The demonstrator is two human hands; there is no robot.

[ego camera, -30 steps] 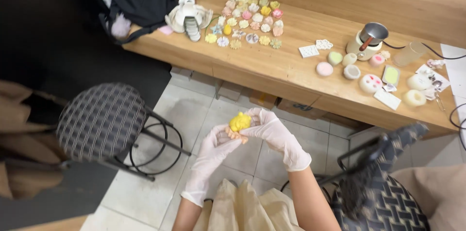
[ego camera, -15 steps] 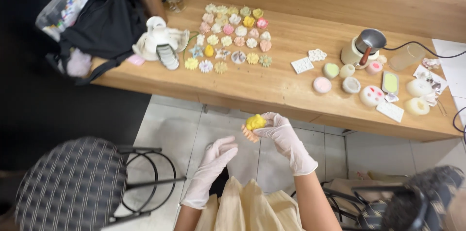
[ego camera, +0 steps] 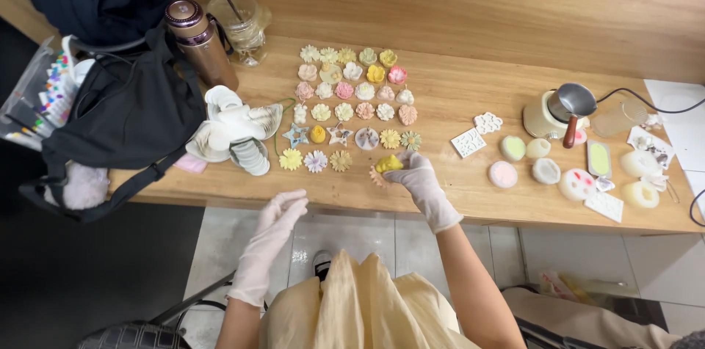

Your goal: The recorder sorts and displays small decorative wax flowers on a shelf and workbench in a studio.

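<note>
Your right hand (ego camera: 416,175), in a white glove, pinches a small yellow flower-shaped piece (ego camera: 388,164) between its fingertips, holding it low over the wooden table (ego camera: 455,92) at the near end of the rows of pastel flower pieces (ego camera: 352,92). Just beside your fingertips, on the near side, an orange flower piece (ego camera: 377,177) lies on the table. Your left hand (ego camera: 283,211), also gloved, hangs loosely open and empty in front of the table edge, well apart from the right. Beyond your left hand sit white shell-like dishes (ego camera: 236,132) and a black bag (ego camera: 132,110). To the right of your right hand lie round silicone moulds (ego camera: 545,170) and a small melting pot (ego camera: 558,110).
</note>
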